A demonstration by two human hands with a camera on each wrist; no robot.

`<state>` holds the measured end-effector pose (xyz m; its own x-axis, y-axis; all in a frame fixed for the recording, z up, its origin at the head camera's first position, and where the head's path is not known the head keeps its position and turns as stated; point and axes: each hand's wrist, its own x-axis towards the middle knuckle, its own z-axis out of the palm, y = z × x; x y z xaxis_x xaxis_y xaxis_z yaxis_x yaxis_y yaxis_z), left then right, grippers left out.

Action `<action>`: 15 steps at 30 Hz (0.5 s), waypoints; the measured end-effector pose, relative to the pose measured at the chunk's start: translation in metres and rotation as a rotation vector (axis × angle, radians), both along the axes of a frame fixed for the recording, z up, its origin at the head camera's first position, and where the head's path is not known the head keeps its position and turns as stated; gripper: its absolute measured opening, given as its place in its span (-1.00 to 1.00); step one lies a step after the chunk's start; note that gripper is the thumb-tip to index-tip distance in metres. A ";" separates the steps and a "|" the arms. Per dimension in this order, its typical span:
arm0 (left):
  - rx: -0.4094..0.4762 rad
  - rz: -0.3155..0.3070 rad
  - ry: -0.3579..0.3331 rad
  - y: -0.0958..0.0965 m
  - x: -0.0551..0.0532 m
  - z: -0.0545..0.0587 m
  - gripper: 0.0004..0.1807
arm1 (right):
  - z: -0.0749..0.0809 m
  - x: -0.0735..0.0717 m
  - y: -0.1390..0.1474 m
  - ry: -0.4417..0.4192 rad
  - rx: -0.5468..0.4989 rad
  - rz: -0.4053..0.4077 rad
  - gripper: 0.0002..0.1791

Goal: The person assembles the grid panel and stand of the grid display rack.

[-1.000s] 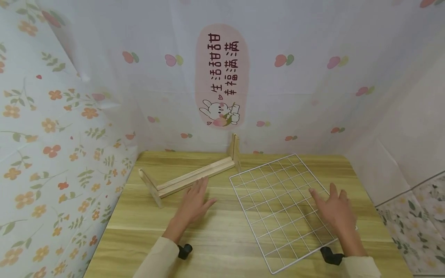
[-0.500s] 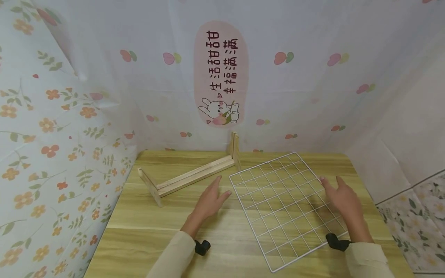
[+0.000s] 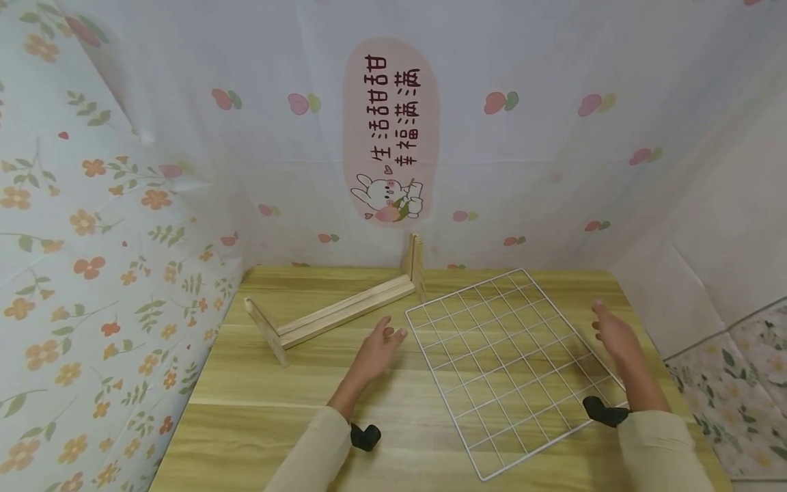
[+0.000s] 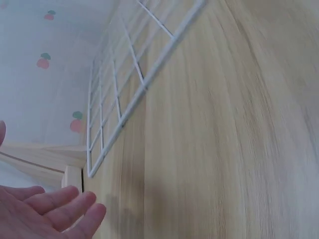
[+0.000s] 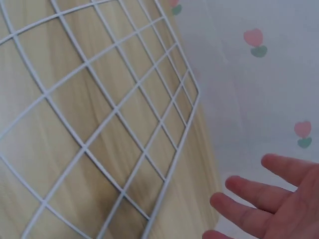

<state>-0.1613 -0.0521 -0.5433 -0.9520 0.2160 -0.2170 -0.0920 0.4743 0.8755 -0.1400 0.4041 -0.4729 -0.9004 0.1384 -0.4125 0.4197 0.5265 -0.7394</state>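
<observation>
A white wire grid panel (image 3: 492,369) lies flat on the wooden table, turned at an angle. My left hand (image 3: 376,348) hovers beside its left edge, fingers relaxed and holding nothing; in the left wrist view the fingers (image 4: 65,206) sit near the grid's corner. Off the panel's right edge is my right hand (image 3: 617,336), also holding nothing, its fingers (image 5: 249,209) spread loosely in the right wrist view. Left of the grid stands a wooden frame (image 3: 347,311), a long grooved bar with an upright board at each end.
The wood-grain table (image 3: 246,437) ends at a white printed cloth (image 3: 529,171) behind. A flowered cloth (image 3: 92,307) hangs along the left side. Each wrist carries a black mount (image 3: 365,437).
My left hand has moved right, from in front of the wooden frame to beside the grid's left edge. My right hand has shifted from over the grid to outside its right edge.
</observation>
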 end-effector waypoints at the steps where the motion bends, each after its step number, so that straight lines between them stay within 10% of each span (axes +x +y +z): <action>1: 0.022 0.018 -0.018 0.000 -0.001 0.000 -0.03 | 0.000 -0.001 0.003 0.008 -0.029 0.012 0.05; 15: 0.515 0.173 -0.388 0.000 -0.006 -0.003 0.01 | -0.007 -0.022 0.042 -0.010 -0.257 0.012 0.04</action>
<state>-0.1673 -0.0523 -0.5467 -0.8558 0.2348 -0.4610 -0.4835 -0.0459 0.8741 -0.1622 0.4459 -0.4796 -0.8969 0.0172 -0.4419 0.4228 0.3263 -0.8454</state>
